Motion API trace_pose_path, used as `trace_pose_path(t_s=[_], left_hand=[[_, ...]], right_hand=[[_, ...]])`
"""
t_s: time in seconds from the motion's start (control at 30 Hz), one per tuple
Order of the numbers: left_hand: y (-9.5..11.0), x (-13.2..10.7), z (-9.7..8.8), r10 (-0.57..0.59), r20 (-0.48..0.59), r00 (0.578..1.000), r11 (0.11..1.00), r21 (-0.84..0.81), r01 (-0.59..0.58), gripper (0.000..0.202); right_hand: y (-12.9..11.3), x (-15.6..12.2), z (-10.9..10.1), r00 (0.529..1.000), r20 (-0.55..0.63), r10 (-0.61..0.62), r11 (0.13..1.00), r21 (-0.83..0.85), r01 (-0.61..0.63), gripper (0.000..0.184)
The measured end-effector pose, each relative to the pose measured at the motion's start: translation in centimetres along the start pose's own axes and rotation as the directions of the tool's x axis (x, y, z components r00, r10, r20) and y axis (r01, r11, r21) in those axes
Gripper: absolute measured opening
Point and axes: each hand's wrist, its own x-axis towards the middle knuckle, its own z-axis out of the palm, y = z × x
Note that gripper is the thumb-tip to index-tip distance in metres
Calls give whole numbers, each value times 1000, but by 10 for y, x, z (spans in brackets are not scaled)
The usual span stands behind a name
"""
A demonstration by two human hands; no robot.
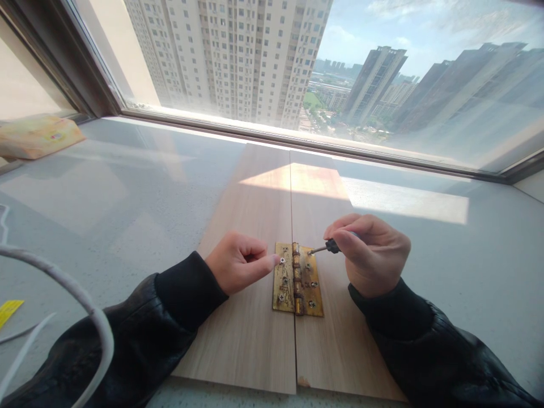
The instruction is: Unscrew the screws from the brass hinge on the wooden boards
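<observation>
A brass hinge (296,279) lies flat across the seam between two pale wooden boards, one leaf on each, its knuckle running along the joint. The left hand (238,269) rests just left of the hinge. Its fingers are curled into a loose fist that holds nothing, and only the forefinger is stretched out, its tip touching the upper outer corner of the left leaf beside a screw head. The right hand (374,258) sits just right of the hinge, closed around a small screwdriver (325,247). The dark handle is pinched between thumb and fingers, and the thin shaft slants down and left so that the tip is just at the top edge of the right leaf.

The left board (250,215) and the right board (335,340) touch along the seam. Beyond the hinge they run up almost to the window frame (297,139); below it their near ends reach the front of the grey sill (127,187). The right board has a small chip on its near edge by the seam. To the left of the hinge, past the left board's outer edge, a wide stretch of bare sill lies open, and the same holds to the right. Far left of the hinge, a white cable (76,294) loops over the left sleeve, with a yellow slip (8,310) beyond it. A yellow packet (36,136) lies well off at the upper left corner.
</observation>
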Motion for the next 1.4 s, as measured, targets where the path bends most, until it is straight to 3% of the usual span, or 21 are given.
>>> trace_pose_path(t_s=[0.17,0.3,0.37,0.67,0.83,0.9,1.0,1.1,1.2,1.4], left_hand=[[0,1,0,5,-1,1000,1000,11,-5,43],[1,1,-1,5,3,1000,1000,14,-5,43],[1,1,-1,2,3,1000,1000,16,-2,44],[-3,1,1,4,-12,1000,1000,19,-4,44],[0,0,1,-12,-29,1000,1000,-16,11,43],[1,0,2,-28,-38,999,999,-30,27,43],[1,0,2,-32,-32,999,999,-35,31,42],[-1,0,1,-23,-24,999,999,-27,22,42],[-1,0,0,-29,-25,999,999,-22,29,42],[-1,1,0,-23,-17,1000,1000,-14,23,43]], right_hand=[[3,12,-7,982,177,64,995,67,-77,16],[2,21,-17,906,406,121,982,84,-169,21],[2,23,-20,884,449,130,980,80,-184,20],[4,12,-7,943,303,135,986,56,-159,27],[-1,7,-1,994,81,77,997,17,-79,21],[-5,5,1,999,9,52,996,-71,-51,20],[-15,2,3,998,-64,-19,942,-335,-4,17],[-25,-2,3,996,-32,-87,840,-539,56,10],[-29,-8,5,992,56,-110,764,-633,121,8],[-25,-15,12,936,287,-203,712,-613,343,7]])
